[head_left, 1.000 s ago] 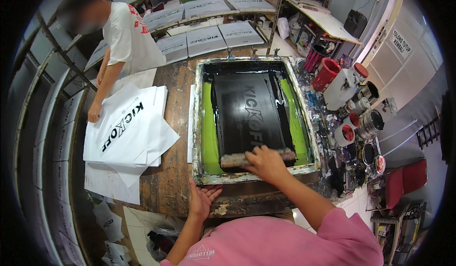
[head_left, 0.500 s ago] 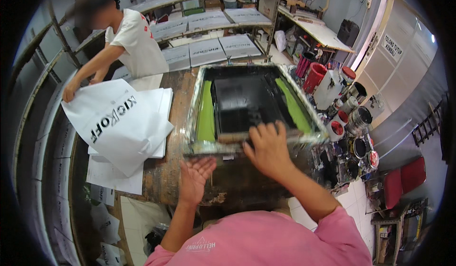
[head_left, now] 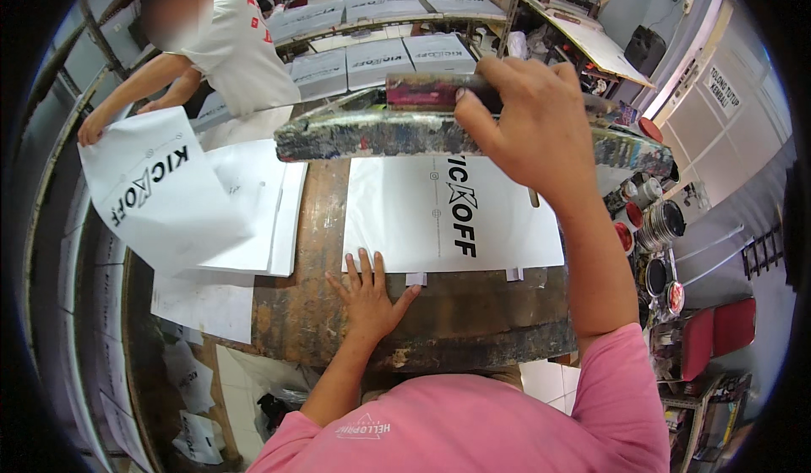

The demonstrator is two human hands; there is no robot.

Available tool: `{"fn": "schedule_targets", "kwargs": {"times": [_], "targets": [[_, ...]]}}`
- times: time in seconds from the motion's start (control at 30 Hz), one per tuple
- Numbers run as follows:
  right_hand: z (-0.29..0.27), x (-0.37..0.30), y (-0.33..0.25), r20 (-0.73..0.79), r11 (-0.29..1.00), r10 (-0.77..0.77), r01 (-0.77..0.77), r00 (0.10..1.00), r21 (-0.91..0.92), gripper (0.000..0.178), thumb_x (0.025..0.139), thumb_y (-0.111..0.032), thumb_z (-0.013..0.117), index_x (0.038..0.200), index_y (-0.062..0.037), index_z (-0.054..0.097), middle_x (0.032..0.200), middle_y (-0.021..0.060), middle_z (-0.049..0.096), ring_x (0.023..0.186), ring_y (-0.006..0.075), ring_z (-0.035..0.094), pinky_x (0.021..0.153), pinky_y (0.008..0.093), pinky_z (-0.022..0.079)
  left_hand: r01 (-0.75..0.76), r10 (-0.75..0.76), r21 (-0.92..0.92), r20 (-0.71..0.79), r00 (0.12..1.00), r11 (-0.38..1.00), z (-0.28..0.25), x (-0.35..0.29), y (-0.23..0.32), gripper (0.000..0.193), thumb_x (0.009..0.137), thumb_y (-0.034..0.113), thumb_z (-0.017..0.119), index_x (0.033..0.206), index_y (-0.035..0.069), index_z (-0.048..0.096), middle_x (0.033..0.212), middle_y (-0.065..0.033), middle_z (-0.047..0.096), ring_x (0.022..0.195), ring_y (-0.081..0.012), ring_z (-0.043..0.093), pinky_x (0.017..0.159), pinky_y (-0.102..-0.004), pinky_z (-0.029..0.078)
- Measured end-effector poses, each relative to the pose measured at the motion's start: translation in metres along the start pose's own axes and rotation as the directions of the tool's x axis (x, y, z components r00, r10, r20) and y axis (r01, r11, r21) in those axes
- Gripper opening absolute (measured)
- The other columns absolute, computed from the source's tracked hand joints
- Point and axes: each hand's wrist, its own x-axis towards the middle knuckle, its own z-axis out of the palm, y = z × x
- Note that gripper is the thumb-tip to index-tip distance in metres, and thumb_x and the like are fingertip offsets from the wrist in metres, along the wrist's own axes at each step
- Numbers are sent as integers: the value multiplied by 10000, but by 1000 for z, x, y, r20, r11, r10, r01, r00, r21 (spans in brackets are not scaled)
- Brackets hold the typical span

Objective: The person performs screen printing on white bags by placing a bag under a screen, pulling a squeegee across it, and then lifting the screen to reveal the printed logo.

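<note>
The screen printing frame (head_left: 338, 138) is tilted up, its paint-crusted near edge raised above the wooden table (head_left: 312, 304). At that edge my right hand (head_left: 536, 122) is closed round a squeegee (head_left: 418, 93), thumb on its near face; the fingertips are partly hidden. Below the frame lies a flat white plastic bag (head_left: 389, 211) with black print and a slot-shaped handle hole. My left hand (head_left: 365, 296) is open, fingers spread, its fingertips touching the bag's near left edge and the table. Small pale tabs (head_left: 416, 279) sit along the bag's near edge.
At the left a co-worker (head_left: 241, 51) holds up a printed white bag (head_left: 156, 186) over a white stack (head_left: 285, 220). Ink cans (head_left: 663, 220) crowd the right side. Racks with printed bags (head_left: 380, 59) stand behind. A red chair (head_left: 718, 334) is at the lower right.
The frame has swung up from the table, uncovering the printed bag. My right hand has risen with the squeegee. My left hand has turned palm down onto the bag's edge. The co-worker's bag has moved left.
</note>
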Motion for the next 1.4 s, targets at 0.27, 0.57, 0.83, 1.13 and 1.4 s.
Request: {"fn": "schedule_targets", "kwargs": {"times": [0.27,0.57,0.83,1.13,1.4], "targets": [[2,38,19,3,999,-25,24,1000,42,370,898,-369,617,920,-10,704,815,204,678,813,409,662,807,494,482,-237,86,-407,-356,931,882,-44,51,19,783,975,491,676,1504,-57,494,1530,-244,530,1385,-367,515,1149,-597,311],[2,56,24,-5,995,-45,46,999,86,376,912,-359,616,902,9,690,782,261,639,765,466,642,725,505,511,-113,-494,-872,-372,786,477,-102,79,-18,403,994,40,654,1393,-20,650,1035,-112,760,821,-120,686,666,-275,567],[0,37,19,-35,998,-27,29,999,63,366,902,-341,612,904,19,679,824,235,659,807,441,633,780,485,469,-115,-458,-808,-437,774,577,-132,81,-234,418,974,33,626,1384,-44,647,1119,-111,729,767,-83,644,683,-264,605],[-2,21,6,-17,999,22,-22,1000,39,407,911,-391,610,913,10,686,821,164,687,826,360,653,849,488,430,439,-475,-181,-340,812,880,-139,117,-473,516,973,183,636,1463,27,593,1452,-315,576,1400,-482,507,1178,-467,407],[2,-46,-18,151,998,60,-55,987,-38,755,896,-423,642,1483,26,487,910,181,663,869,352,612,885,500,432,-159,320,-942,-254,913,-295,-128,22,-55,1024,950,387,791,1688,101,142,1658,-218,376,1498,-332,422,1220,-501,360]]}}
